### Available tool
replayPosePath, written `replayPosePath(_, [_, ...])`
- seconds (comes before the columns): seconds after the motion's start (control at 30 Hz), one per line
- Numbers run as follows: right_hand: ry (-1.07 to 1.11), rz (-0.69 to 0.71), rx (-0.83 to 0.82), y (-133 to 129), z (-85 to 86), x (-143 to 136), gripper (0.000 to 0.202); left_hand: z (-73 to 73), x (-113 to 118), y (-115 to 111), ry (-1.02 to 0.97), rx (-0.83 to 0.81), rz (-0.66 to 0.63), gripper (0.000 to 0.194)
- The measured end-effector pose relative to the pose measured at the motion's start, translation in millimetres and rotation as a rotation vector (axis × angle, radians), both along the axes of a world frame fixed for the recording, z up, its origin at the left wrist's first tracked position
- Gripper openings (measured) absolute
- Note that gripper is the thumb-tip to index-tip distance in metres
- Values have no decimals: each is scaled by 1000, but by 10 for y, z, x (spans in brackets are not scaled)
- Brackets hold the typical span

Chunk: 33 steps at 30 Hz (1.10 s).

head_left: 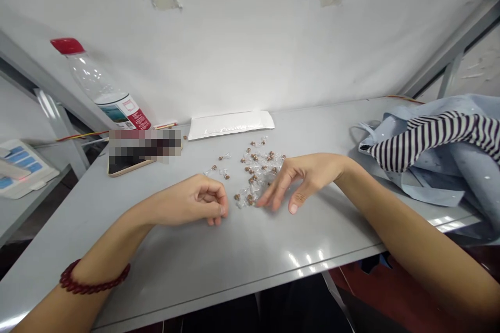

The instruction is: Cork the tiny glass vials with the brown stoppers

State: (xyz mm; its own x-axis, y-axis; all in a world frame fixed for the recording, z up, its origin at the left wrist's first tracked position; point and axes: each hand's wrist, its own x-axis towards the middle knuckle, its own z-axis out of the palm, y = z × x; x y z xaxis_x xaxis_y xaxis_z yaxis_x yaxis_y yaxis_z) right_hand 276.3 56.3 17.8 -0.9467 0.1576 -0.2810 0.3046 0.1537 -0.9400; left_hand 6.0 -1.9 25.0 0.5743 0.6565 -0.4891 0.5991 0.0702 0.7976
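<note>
Several small brown pieces with clear plastic (253, 166) lie scattered in the middle of the grey table (250, 250). To their left, my left hand (199, 202) rests with its fingers curled and thumb against the fingertips; whether anything tiny is pinched there is too small to tell. My right hand (299, 182) hovers at the right edge of the pile, fingers spread and pointing down, its fingertips close to the nearest pieces, with nothing visible between thumb and fingers. Behind the pile lies a flat white packet (231, 125).
A bottle with a red cap (113, 99) stands at the back left, behind a phone (133, 164). Light blue cloth with a striped band (441, 140) is heaped on the right. A white device (23, 169) sits at the far left. A white wall closes off the back.
</note>
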Motion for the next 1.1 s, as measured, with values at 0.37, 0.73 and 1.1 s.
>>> replayPosePath(0.37, [-82,-211,115,60,202,256,24,-23,60,-46,39,-24,-55,10])
replayPosePath(0.73, [-128,-315,166,129,267,481,29,-22,181,-193,64,-39,-107,11])
replayPosePath(1.1, [-225,-217,-12,141,105,286,33,-332,365,-250,-372,-66,101,15])
